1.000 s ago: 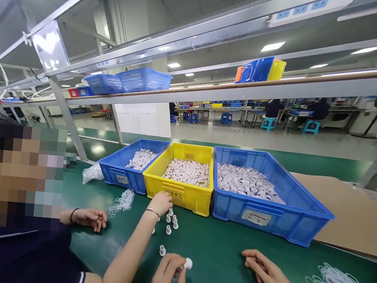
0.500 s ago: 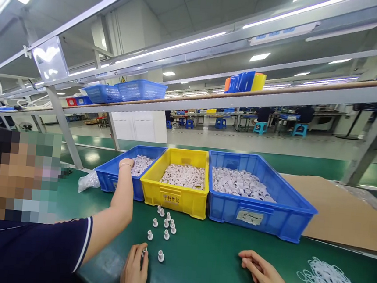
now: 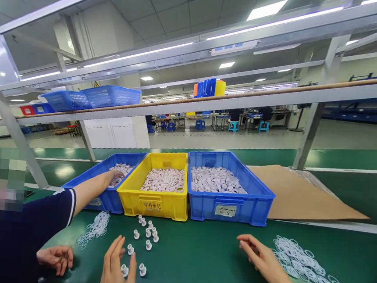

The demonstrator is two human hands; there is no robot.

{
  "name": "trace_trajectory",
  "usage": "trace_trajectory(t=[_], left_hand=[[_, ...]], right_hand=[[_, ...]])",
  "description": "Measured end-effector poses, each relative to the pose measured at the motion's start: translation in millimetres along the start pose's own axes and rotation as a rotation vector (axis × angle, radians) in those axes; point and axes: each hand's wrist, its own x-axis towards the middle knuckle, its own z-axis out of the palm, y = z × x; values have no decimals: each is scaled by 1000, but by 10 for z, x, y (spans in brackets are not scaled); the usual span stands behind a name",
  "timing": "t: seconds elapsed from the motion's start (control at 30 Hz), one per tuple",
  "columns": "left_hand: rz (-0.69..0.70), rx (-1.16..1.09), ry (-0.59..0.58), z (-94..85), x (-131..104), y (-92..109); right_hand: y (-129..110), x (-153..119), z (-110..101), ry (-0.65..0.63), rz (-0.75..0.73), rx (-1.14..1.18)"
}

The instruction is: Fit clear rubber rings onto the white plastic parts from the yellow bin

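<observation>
Fingers apart, my left hand [image 3: 116, 265] is at the lower middle, beside a small white flanged part [image 3: 125, 270] that stands near its thumb; nothing is held in it. Another white part [image 3: 142, 269] stands just to its right, and several more [image 3: 148, 232] stand upright farther back on the green table [image 3: 198, 257]. My right hand [image 3: 259, 255] hovers over the table at the right, fingers loosely extended and holding nothing visible. Next to it lies a pile of pale rings [image 3: 300, 261].
Behind stand a left blue bin [image 3: 87, 172], a yellow bin [image 3: 157, 199] and a right blue bin [image 3: 232, 202], all holding white parts. A co-worker's arm [image 3: 88, 192] reaches into the left bin. Cardboard [image 3: 296, 195] lies right; another ring pile [image 3: 95, 230] lies left.
The view has swung right and levelled. My left hand has opened away from the small white part, which now stands free. The co-worker's other hand and the left ring pile have come into view.
</observation>
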Motion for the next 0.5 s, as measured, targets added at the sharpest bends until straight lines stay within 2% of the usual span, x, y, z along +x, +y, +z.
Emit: trace_trajectory(t=[0.1, 0.17, 0.2, 0.37, 0.43, 0.5], left_hand=[[133, -103, -1, 69, 500, 378], [234, -164, -33, 237, 891, 619], [277, -171, -86, 357, 1096, 728], [296, 9, -654, 1158, 2019, 1106], [300, 54, -853, 1480, 2231, 1172], [297, 99, -1064, 1756, 2325, 1187]], right_hand=[[120, -19, -307, 296, 47, -257], [184, -53, -441, 396, 99, -377], [214, -70, -481, 412, 124, -420], [416, -93, -498, 439, 203, -597], [520, -69, -481, 442, 215, -627], [621, -38, -474, 419, 215, -638]])
